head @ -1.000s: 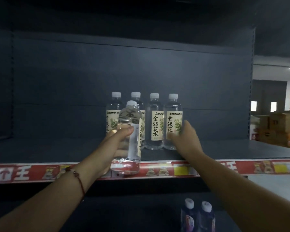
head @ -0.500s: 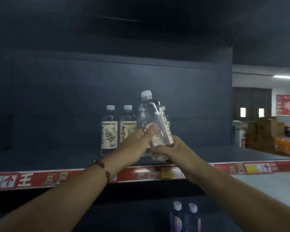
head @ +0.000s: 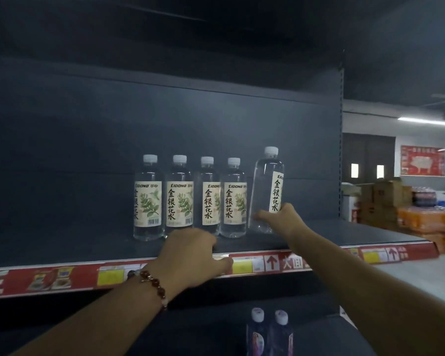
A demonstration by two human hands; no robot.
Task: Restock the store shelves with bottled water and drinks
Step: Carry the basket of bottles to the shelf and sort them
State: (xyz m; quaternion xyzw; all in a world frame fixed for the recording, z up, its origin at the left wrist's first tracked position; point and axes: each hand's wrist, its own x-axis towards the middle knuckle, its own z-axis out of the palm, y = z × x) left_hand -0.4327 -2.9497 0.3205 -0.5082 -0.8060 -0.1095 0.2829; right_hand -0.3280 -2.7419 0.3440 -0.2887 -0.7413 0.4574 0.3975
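Several clear water bottles with white caps and cream labels stand in a row on the dark shelf. At the right end of the row, one more water bottle leans slightly, its base at the shelf surface. My right hand grips the lower part of this bottle, thumb on the left side and fingers behind the label. My left hand holds nothing. It hovers over the shelf's front edge below the row, fingers loosely extended to the right.
A red price strip runs along the shelf front. Two dark bottles stand on the shelf below. Stacked cartons and orange drink packs sit on the floor at the right. Bare shelf surface lies left and right of the row.
The bottle passed from my left hand to my right, which carried it to the right end of the row. My left hand let go and dropped to the shelf edge.
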